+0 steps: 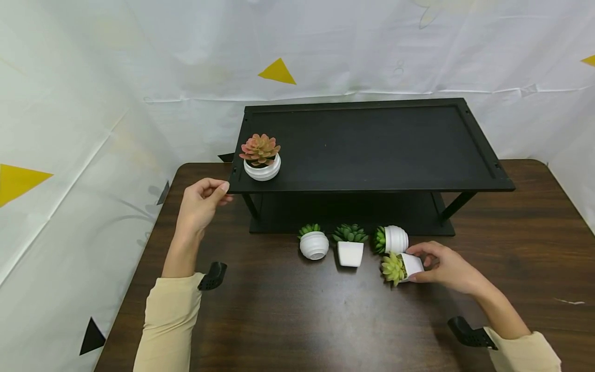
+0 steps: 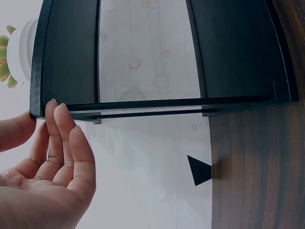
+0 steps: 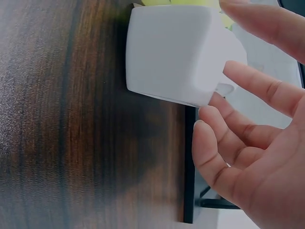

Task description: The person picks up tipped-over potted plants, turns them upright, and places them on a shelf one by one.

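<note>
My left hand (image 1: 197, 204) pinches the front left corner of a black two-tier shelf (image 1: 372, 144), thumb above and fingertips below, as the left wrist view shows. On its top, near that corner, stands a reddish succulent (image 1: 260, 157) in a round white pot. With thumb and fingers, my right hand (image 1: 441, 266) holds the square white pot of a yellow-green succulent (image 1: 411, 264), tipped so the plant points left. Right behind it a green succulent in a ribbed pot (image 1: 396, 239) lies on its side. The right wrist view shows the square pot (image 3: 167, 52) close up.
In front of the shelf's lower tier (image 1: 334, 212), a green succulent in a round pot (image 1: 314, 245) and a dark green one in a square pot (image 1: 350, 253) sit on the brown wooden table (image 1: 288, 320). White sheeting (image 1: 195, 51) hangs behind and at the sides.
</note>
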A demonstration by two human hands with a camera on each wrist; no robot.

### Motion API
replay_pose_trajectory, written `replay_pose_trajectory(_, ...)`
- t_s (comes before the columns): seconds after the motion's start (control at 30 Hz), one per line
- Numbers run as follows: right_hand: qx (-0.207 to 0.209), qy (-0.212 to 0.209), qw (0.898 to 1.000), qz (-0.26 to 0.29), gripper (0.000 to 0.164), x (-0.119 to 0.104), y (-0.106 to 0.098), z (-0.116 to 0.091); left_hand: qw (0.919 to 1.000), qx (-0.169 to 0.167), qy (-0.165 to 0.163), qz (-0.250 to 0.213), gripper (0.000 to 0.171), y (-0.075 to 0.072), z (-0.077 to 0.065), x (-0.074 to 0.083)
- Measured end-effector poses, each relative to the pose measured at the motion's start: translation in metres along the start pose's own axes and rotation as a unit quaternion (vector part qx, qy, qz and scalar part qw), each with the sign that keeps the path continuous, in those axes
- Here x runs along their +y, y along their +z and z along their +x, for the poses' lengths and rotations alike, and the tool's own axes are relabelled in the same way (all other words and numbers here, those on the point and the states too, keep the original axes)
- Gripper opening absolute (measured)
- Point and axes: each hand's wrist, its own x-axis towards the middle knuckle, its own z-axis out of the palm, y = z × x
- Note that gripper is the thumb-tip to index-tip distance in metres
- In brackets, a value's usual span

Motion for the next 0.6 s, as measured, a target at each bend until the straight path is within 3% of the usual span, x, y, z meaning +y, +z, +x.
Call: replay_pose_trajectory(0.6,0.005,0.013,1.000,-0.025,0.051,0.0015,0.0049,0.0026,1.0000,0.000,-0.003,0.003,0.024,-0.0001,-0.0006,0.0011)
